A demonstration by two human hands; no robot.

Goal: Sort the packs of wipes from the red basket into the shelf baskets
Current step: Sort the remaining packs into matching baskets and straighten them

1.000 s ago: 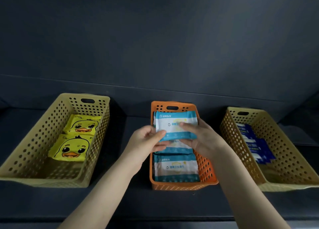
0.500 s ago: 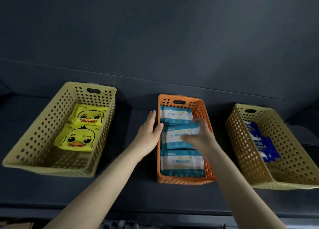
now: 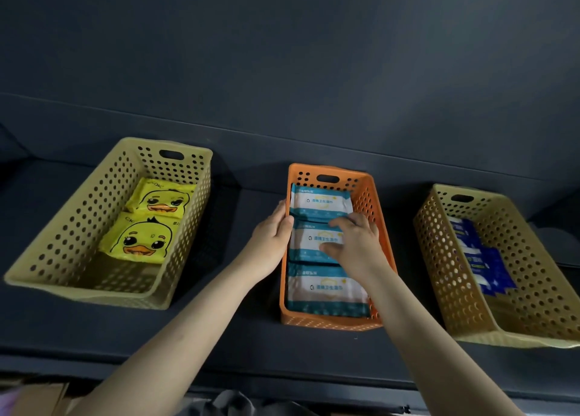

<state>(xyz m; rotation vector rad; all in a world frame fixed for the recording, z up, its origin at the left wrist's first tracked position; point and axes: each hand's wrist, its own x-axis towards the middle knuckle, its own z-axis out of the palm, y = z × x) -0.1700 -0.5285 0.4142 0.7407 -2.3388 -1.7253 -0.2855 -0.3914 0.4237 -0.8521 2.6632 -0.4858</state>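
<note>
A person's right hand [image 3: 354,246] presses on the middle teal-and-white pack [image 3: 314,243] in the orange basket [image 3: 293,316] on a dark shelf [image 3: 244,337], fingers [image 3: 340,221] spread loosely over the pack's right end, thumb along its near edge — resting on it, apparently not clamped. The left hand [image 3: 273,232] lies flat against that basket's left wall, fingers together, steadying it. Three soft, crinkly film packs fill the basket in a row, each with its long axis across the basket; the middle one sits directly under the right hand, the nearer of the two. Left of the orange basket, a perforated yellow basket [image 3: 78,285] holds two glossy duck-print packs [image 3: 141,240]; right of it, another yellow basket [image 3: 530,331] holds dark blue packs [image 3: 489,274].
</note>
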